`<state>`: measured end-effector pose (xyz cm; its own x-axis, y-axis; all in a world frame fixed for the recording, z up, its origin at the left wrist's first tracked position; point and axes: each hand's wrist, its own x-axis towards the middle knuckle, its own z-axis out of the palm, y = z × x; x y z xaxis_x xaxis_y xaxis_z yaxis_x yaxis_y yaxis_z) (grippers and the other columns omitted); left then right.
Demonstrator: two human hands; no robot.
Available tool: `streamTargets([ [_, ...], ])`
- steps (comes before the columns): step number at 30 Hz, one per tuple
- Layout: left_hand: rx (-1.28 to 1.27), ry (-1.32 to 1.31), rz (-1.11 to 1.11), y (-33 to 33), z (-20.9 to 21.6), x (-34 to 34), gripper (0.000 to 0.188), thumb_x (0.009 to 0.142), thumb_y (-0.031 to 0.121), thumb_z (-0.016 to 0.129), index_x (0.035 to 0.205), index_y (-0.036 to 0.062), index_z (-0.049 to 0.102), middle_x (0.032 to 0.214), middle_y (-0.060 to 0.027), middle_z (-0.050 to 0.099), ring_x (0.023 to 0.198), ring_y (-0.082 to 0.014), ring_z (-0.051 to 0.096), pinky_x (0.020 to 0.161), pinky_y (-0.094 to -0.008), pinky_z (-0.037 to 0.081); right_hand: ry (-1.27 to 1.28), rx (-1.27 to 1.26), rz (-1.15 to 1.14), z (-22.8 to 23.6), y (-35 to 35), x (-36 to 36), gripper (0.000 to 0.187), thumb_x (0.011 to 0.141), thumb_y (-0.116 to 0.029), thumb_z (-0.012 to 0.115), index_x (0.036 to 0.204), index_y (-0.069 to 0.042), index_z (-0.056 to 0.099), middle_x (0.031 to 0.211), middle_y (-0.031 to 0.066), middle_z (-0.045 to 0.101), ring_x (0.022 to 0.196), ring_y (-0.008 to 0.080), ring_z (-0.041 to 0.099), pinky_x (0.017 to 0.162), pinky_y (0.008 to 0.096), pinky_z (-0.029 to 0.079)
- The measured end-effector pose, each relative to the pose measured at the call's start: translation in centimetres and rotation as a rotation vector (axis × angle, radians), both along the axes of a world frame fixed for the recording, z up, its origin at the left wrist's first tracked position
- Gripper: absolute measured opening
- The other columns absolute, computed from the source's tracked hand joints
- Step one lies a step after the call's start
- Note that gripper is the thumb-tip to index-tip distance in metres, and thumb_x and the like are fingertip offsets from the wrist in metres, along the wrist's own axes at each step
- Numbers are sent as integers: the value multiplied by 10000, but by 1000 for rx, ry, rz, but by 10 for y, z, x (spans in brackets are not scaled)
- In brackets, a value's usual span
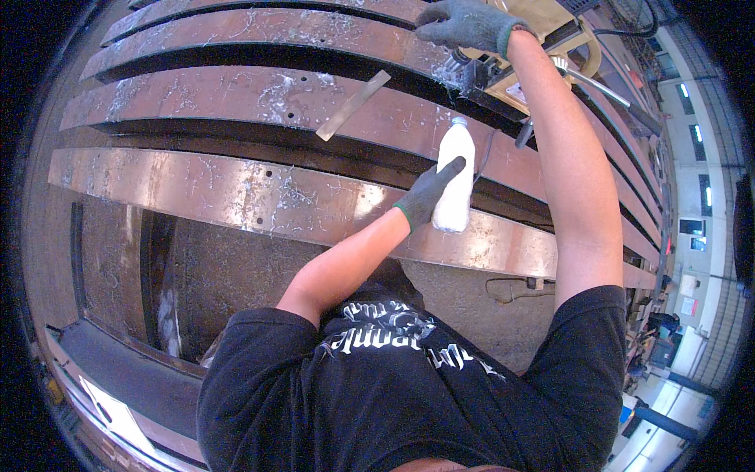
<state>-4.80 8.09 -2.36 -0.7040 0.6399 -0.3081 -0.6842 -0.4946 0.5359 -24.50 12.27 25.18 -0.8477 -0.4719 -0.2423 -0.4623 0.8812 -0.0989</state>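
My left hand (429, 193), in a dark grey glove with a green cuff, is wrapped round a white plastic bottle (454, 185). The bottle leans slightly over the gap between two steel beams, its capped neck pointing away from me. Farther off, my gloved right hand (465, 25) is stretched out above the drill end of a yellowish drilling machine (515, 86). Its fingers reach leftward, look apart and hold nothing I can see. The machine sits on the beams, with metal shavings about its bit. A flat metal strip (354, 106) lies across one beam to the left.
Long brown steel beams (212, 98) run side by side, with dark gaps between them. Curly shavings and wet patches cover parts of them, and small holes show in their faces. A lever handle (598, 86) juts from the machine. Concrete floor (236, 275) lies below the nearest beam (314, 200).
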Motion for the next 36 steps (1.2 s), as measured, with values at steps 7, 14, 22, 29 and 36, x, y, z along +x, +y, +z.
streamTargets([
  [7,-271,429,86,-2,14,3,850,842,503,823,1414,-44,512,1258,-167,661,1096,-234,662,939,-388,551,-17,-55,9,-7,6,-5,514,930,-445,642,1268,-66,725,1269,185,720,1195,336,667,1048,413,497],
  [14,-555,753,-59,-3,24,18,944,746,514,887,1465,45,496,1341,-194,656,1219,-320,656,1032,-428,514,22,-50,34,-8,4,-4,506,934,-442,641,1252,-58,730,1249,193,726,1179,331,677,1035,413,502],
  [22,-521,989,-156,-6,17,31,988,734,488,900,1511,80,447,1387,-208,638,1270,-360,633,1050,-450,518,28,-70,47,-16,9,-11,504,933,-444,634,1238,-56,735,1232,196,732,1168,339,681,1027,415,507],
  [29,-482,1094,-168,0,-2,39,998,733,483,904,1524,96,434,1404,-188,628,1294,-344,618,1076,-448,504,19,-70,35,-15,6,-8,491,931,-437,630,1227,-61,738,1218,197,735,1150,342,689,1013,427,514],
  [36,-502,979,-159,-8,13,37,1014,732,483,904,1524,73,423,1392,-209,627,1291,-373,612,1078,-459,500,38,-53,52,-17,5,-9,455,937,-420,625,1204,-72,744,1167,206,745,1120,350,698,996,438,520],
])
